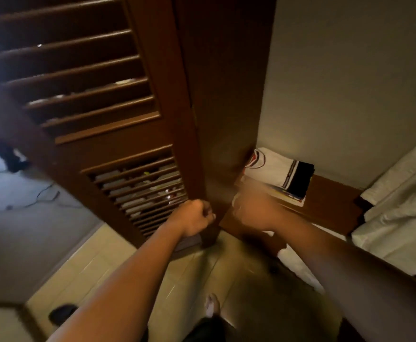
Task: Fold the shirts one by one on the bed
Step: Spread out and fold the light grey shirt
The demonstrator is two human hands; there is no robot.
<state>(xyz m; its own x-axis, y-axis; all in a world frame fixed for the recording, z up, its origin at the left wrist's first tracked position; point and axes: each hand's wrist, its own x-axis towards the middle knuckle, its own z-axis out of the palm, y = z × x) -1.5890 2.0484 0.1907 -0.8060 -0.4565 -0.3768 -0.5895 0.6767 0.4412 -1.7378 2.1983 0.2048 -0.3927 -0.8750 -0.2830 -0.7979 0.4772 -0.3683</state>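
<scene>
The wardrobe door point(118, 124), a tall slab of dark brown polished wood with two panels of slanted slats, fills most of the view and serves as the landmark here. To the right of the door runs a plain, matte beige wall point(350, 82), and below the door lies a floor point(128, 262) of pale, smooth tiles with a slight sheen. Further right of the door, past a brown wooden ledge point(330, 201), sits the bed point(399, 218), covered in white, softly rumpled cloth. On the ledge, just right of the door's edge, rests a small stack of folded shirts point(278, 174): the top one is white knit cloth with a dark trimmed collar and a striped black sleeve band, folded flat and square. Judging from that, some folding seems done, and the job looks near its putting-away stage or between shirts; no unfolded shirt shows on the bed, so how many remain cannot be told. The left hand point(197, 218) is at the door's lower edge, its fingers curled tight around that edge. The right hand point(246, 206), just right of the door, is smeared by motion blur, so whether its fingers are clenched or released cannot be told.
</scene>
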